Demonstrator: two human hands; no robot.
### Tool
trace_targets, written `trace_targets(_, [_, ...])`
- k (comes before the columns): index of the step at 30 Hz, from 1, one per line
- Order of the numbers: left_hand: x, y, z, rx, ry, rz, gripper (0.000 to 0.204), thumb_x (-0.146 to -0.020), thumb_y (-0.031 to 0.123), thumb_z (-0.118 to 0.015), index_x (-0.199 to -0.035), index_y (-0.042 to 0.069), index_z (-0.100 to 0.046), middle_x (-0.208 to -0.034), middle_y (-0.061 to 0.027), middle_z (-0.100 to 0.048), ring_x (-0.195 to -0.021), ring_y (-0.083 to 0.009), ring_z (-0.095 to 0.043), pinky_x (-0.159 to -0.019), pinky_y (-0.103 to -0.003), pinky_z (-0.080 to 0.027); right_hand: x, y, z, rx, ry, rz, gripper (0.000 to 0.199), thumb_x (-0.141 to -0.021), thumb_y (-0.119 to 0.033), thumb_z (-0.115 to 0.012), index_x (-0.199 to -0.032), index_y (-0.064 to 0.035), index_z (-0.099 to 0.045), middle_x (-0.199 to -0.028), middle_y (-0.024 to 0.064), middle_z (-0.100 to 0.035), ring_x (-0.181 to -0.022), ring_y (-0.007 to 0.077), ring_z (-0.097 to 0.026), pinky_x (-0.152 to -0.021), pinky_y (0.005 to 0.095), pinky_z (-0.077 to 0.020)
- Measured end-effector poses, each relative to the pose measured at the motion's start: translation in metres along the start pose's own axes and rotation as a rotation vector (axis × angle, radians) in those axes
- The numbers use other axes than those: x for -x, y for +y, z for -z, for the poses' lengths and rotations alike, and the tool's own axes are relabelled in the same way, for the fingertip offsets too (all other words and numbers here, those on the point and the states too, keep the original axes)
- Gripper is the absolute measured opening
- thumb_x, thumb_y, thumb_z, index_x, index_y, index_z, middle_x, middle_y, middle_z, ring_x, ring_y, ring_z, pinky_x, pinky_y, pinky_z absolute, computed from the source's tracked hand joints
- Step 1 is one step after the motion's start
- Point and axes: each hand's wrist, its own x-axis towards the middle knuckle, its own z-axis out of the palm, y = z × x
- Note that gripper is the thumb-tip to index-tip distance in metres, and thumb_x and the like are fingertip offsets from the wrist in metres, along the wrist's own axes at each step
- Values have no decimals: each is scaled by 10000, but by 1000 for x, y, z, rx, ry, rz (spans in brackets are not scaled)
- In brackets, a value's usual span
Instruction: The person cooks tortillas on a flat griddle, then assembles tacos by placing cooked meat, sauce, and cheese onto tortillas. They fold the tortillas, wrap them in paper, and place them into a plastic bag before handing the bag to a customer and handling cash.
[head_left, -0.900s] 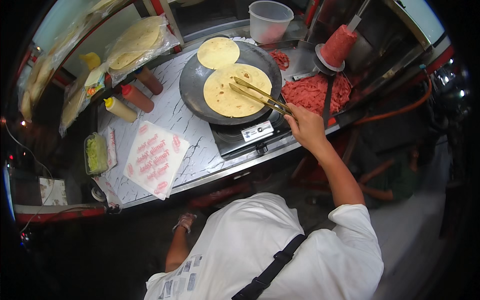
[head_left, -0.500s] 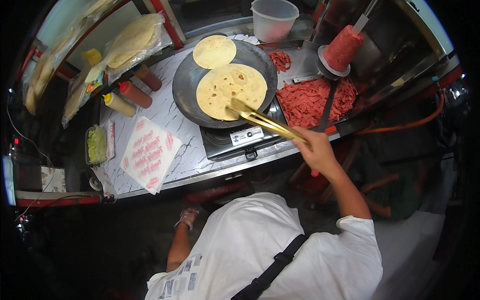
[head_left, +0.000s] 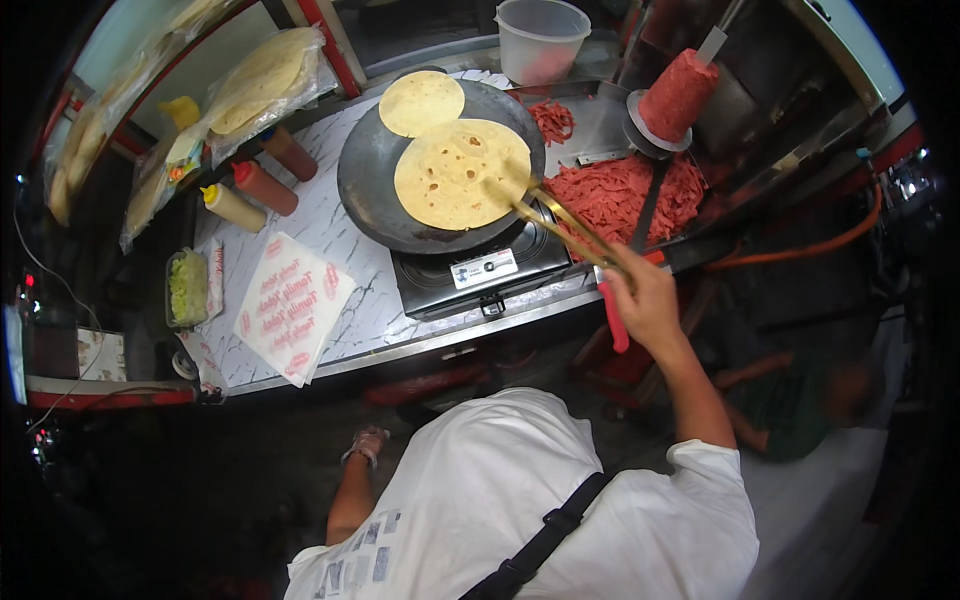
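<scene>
My right hand (head_left: 645, 295) is closed on a pair of gold tongs (head_left: 575, 228). Their arms are spread, and the blurred tips reach over the right edge of the large flatbread (head_left: 450, 180). This browned bread lies in a dark round griddle pan (head_left: 370, 205), partly overlapped with a smaller flatbread (head_left: 415, 103) at the far left. Under the pan is a black gas stove (head_left: 430, 285). Beside my right hand a red handle (head_left: 613, 318) juts past the counter edge. Low by my side hangs my left hand (head_left: 368, 443) in a clear glove; its fingers are too dim to read.
Right of the pan, a tray of shredded red meat (head_left: 610, 200) has a dark blade (head_left: 655, 205) across it. Behind stands a meat cone (head_left: 680, 95) on a spit. Sauce bottles (head_left: 265, 188), wrapping paper (head_left: 295, 310) and a lettuce tub (head_left: 188, 288) are left. Another person (head_left: 800, 405) is at right.
The tongs have moved right across the large flatbread, and their arms have spread apart. My right hand has shifted slightly right, showing more of the red handle. The whole view has shifted slightly.
</scene>
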Motion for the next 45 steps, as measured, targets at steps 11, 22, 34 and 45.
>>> trace_targets(11, [-7,16,44,180,79,155,367,-950,381,-512,-980,106,-753,-1055,-125,-747,-1016,-287,-701,-877,-407,-540,3,-19,31,-118,-175,-183,306,-904,-133,-662,-1188,-18,-655,-901,209,-702,-814,360,-702,-708,363,-530])
trace_targets(22, [-12,-32,-12,-187,-172,35,485,-983,470,-413,-1078,116,-729,-1209,-189,-677,-1142,-370,-636,-1008,-472,-487,-8,-26,13,40,156,-13,275,-910,-152,-656,-1164,-45,-649,-876,184,-694,-802,363,-693,-686,424,-527])
trace_targets(34, [-21,0,0,596,66,184,321,-990,338,-449,-986,128,-691,-1040,-113,-718,-1000,-285,-685,-900,-423,-532,-56,-25,25,262,-127,-8,257,-905,-236,-640,-1115,-99,-694,-840,161,-707,-772,352,-697,-688,458,-539])
trace_targets(45, [19,-6,-13,-47,-193,269,380,-978,327,-424,-1154,151,-710,-1272,-146,-662,-1210,-330,-613,-1035,-452,-473,-52,-32,-27,132,-94,170,248,-905,-230,-635,-1124,-113,-643,-792,136,-678,-730,346,-679,-639,467,-531])
